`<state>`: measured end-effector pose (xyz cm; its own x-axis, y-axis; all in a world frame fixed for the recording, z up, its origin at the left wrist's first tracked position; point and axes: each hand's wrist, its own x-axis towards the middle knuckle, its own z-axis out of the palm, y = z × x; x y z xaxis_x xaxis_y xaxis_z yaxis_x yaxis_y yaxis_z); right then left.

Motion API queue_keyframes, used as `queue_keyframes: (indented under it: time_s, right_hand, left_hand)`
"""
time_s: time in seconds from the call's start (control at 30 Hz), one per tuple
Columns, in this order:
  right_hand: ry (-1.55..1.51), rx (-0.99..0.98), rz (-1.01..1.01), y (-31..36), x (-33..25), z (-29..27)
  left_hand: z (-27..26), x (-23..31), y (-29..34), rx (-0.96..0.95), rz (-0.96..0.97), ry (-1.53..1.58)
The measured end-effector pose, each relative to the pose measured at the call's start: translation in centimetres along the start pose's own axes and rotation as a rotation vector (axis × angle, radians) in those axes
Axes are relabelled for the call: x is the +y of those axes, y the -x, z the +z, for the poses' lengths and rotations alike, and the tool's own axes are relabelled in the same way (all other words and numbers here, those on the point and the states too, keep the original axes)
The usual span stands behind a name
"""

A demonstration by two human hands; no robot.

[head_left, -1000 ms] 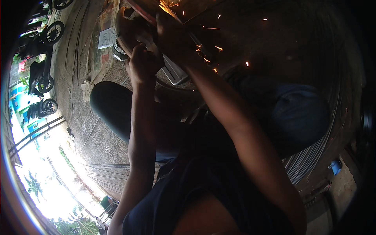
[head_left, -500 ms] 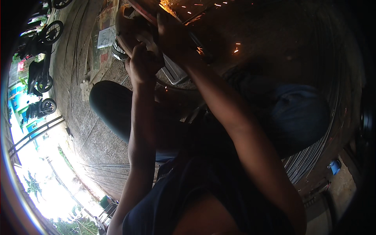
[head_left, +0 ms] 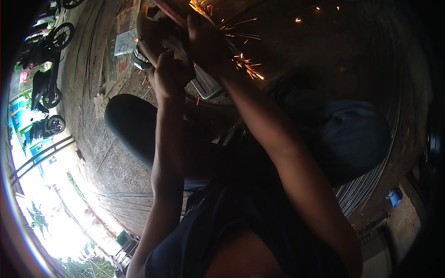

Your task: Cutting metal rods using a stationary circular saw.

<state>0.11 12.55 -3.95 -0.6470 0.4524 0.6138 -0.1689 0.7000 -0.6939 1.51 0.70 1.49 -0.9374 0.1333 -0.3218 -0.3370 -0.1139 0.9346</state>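
A dark, rounded power tool that looks like a cut-off saw (head_left: 147, 44) stands in front of me, with a grey metal base part (head_left: 206, 85) below it. My left hand (head_left: 172, 74) is closed against its near side; the exact grip is hidden by the fingers. Just to the right and farther off, my right hand (head_left: 204, 44) is in deep shadow, its fingers closed along a reddish bar (head_left: 172, 13). Orange sparks (head_left: 200, 8) spray from the bar's far end, and more scatter beside my right forearm. Where tool and bar meet cannot be seen clearly.
My bent knees (head_left: 127, 125) flank the work. Thin metal rods (head_left: 364, 187) lie on the floor at right, near a small blue object (head_left: 395, 198). A pale flat sheet (head_left: 125, 43) is left of the tool. Parked motorcycles (head_left: 48, 88) stand at far left beside a railing (head_left: 41, 160).
The sparks have shifted: a brighter burst now shows beside my right forearm, and others fly farther to the upper right. Both hands stay in nearly the same place.
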Motion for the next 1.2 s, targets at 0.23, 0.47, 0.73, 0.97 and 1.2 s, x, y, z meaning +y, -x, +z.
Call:
queue_keyframes:
  time_s: [0.23,0.47,0.73,0.97,1.2]
  right_hand:
    - [0.013,0.009,-0.013,0.4,0.4,0.3]
    - [0.028,-0.039,0.035,0.3,-0.1,-0.2]
    - [-0.024,0.001,0.023,0.4,0.1,0.0]
    - [0.003,-0.022,0.004,0.5,-0.3,-0.5]
    - [0.033,-0.014,0.022,0.6,0.1,0.0]
  left_hand:
    - [-0.7,-0.5,-0.5,-0.028,-0.008,-0.016]
    - [-1.1,-1.0,-1.0,-0.029,-0.022,0.064]
    - [-0.2,-0.5,-0.1,0.002,-0.005,0.0]
    - [-0.9,-0.2,-0.2,-0.011,0.018,0.011]
    - [-0.4,-0.6,-0.2,0.016,0.014,0.048]
